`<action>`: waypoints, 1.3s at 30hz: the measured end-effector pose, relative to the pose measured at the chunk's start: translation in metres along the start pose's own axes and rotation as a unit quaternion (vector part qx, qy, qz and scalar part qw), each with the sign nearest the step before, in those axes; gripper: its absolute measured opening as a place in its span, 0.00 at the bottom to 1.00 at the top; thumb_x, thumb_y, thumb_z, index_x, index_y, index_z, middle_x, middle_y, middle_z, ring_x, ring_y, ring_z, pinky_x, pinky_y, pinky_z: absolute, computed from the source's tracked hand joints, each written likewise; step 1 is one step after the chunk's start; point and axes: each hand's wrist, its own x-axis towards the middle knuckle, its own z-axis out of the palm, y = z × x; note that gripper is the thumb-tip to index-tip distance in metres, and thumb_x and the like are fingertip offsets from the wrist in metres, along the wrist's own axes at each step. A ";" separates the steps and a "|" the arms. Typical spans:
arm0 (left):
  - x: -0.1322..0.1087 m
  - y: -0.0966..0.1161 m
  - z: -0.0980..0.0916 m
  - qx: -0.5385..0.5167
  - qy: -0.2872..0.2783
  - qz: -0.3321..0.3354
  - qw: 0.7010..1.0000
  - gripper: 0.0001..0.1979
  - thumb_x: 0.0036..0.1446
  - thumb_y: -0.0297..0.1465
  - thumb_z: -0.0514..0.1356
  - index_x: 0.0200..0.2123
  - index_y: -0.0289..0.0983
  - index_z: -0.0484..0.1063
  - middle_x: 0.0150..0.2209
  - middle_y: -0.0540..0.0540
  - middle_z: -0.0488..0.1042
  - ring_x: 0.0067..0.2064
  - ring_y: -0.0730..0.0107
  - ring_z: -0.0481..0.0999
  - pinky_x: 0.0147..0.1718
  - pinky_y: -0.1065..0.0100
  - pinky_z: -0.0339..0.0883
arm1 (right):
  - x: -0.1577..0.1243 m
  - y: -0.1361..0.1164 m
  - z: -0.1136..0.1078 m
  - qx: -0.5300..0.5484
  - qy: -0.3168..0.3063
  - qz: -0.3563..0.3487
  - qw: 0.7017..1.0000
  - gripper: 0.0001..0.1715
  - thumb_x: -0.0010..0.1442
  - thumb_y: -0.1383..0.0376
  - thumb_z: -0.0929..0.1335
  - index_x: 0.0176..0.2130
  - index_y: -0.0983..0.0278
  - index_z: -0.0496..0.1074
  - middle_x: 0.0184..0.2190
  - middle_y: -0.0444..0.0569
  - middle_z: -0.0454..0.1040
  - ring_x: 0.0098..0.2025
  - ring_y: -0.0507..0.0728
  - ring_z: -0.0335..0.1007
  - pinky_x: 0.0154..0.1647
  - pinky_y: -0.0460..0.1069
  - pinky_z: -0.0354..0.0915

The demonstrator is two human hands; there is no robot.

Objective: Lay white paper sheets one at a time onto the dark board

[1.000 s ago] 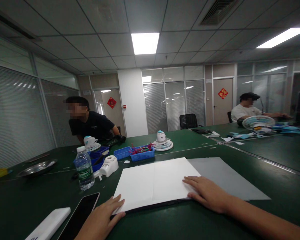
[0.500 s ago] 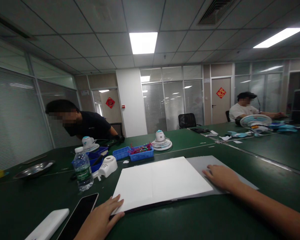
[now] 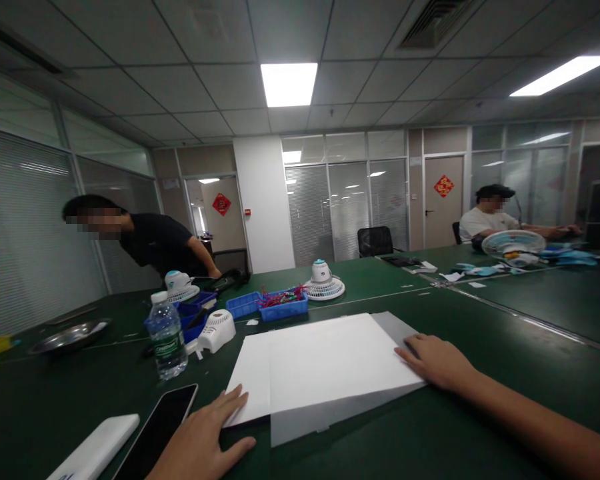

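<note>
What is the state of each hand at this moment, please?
Left hand: open, on the left edge of the white sheet.
Right hand: at the white sheet's right end; grip cannot be told.

Green-labelled water bottle, blue bin of reddish wires, metal dish, black chair

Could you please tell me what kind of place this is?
Probably an office room, used partly as a workroom. Glass partitions with blinds suggest the office; a white fan part and a blue tray of thin reddish pieces, both on a green table, suggest the workroom.
</note>
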 end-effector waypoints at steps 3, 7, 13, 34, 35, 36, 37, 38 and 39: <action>-0.003 0.001 -0.003 0.001 -0.009 0.004 1.000 0.45 0.49 0.58 0.64 0.67 0.48 0.60 0.70 0.49 0.57 0.70 0.50 0.59 0.68 0.49 0.52 | -0.003 -0.008 -0.001 -0.001 -0.001 -0.007 1.000 0.47 0.66 0.37 0.51 0.54 0.66 0.76 0.54 0.64 0.76 0.52 0.72 0.73 0.51 0.66 0.67; -0.003 0.001 -0.002 0.004 -0.012 0.006 1.000 0.47 0.46 0.58 0.66 0.67 0.50 0.58 0.71 0.50 0.55 0.70 0.50 0.57 0.68 0.48 0.52 | -0.007 -0.019 -0.004 0.012 -0.007 -0.043 0.999 0.48 0.66 0.36 0.49 0.57 0.63 0.74 0.56 0.60 0.75 0.54 0.69 0.72 0.54 0.64 0.66; 0.000 -0.002 0.002 0.001 -0.017 0.009 1.000 0.38 0.57 0.59 0.57 0.67 0.51 0.60 0.70 0.51 0.57 0.70 0.51 0.58 0.68 0.48 0.52 | -0.010 -0.027 0.000 0.045 -0.008 -0.103 0.994 0.45 0.65 0.35 0.52 0.62 0.60 0.70 0.61 0.55 0.71 0.62 0.69 0.64 0.61 0.66 0.59; 0.013 -0.021 0.013 -0.010 0.031 0.033 0.999 0.24 0.63 0.52 0.54 0.59 0.53 0.72 0.65 0.52 0.68 0.66 0.53 0.67 0.64 0.47 0.60 | -0.017 -0.031 -0.001 0.070 -0.085 -0.153 0.982 0.53 0.59 0.32 0.60 0.70 0.59 0.58 0.71 0.59 0.53 0.72 0.72 0.47 0.70 0.67 0.46; 0.014 -0.022 0.014 -0.015 0.032 0.033 0.999 0.24 0.63 0.52 0.54 0.58 0.53 0.72 0.64 0.51 0.68 0.66 0.53 0.67 0.64 0.46 0.60 | -0.017 -0.031 -0.001 0.070 -0.084 -0.153 0.982 0.53 0.59 0.32 0.60 0.69 0.60 0.59 0.71 0.59 0.54 0.72 0.71 0.48 0.70 0.66 0.46; 0.014 -0.023 0.015 -0.019 0.034 0.034 0.999 0.24 0.63 0.52 0.54 0.58 0.53 0.72 0.64 0.51 0.68 0.65 0.52 0.67 0.64 0.45 0.60 | -0.017 -0.031 0.000 0.070 -0.083 -0.154 0.982 0.53 0.59 0.32 0.60 0.69 0.60 0.59 0.71 0.59 0.54 0.71 0.71 0.49 0.71 0.65 0.46; 0.014 -0.023 0.015 -0.023 0.035 0.035 0.998 0.24 0.63 0.52 0.55 0.58 0.53 0.72 0.64 0.51 0.68 0.65 0.52 0.67 0.64 0.45 0.60 | -0.017 -0.032 0.000 0.073 -0.081 -0.154 0.982 0.53 0.59 0.32 0.60 0.69 0.60 0.59 0.71 0.59 0.54 0.71 0.71 0.49 0.71 0.65 0.46; 0.014 -0.023 0.015 -0.027 0.035 0.036 0.998 0.24 0.63 0.52 0.55 0.58 0.53 0.72 0.64 0.51 0.68 0.65 0.51 0.67 0.64 0.45 0.60 | -0.016 -0.032 0.002 0.077 -0.077 -0.151 0.983 0.53 0.59 0.32 0.60 0.69 0.60 0.60 0.71 0.59 0.54 0.72 0.70 0.49 0.71 0.65 0.46; 0.014 -0.024 0.015 -0.030 0.036 0.037 0.998 0.24 0.63 0.52 0.55 0.58 0.53 0.72 0.64 0.51 0.68 0.65 0.51 0.68 0.63 0.45 0.60 | -0.016 -0.031 0.003 0.084 -0.070 -0.139 0.984 0.54 0.58 0.31 0.60 0.69 0.61 0.60 0.71 0.58 0.54 0.72 0.71 0.48 0.71 0.65 0.45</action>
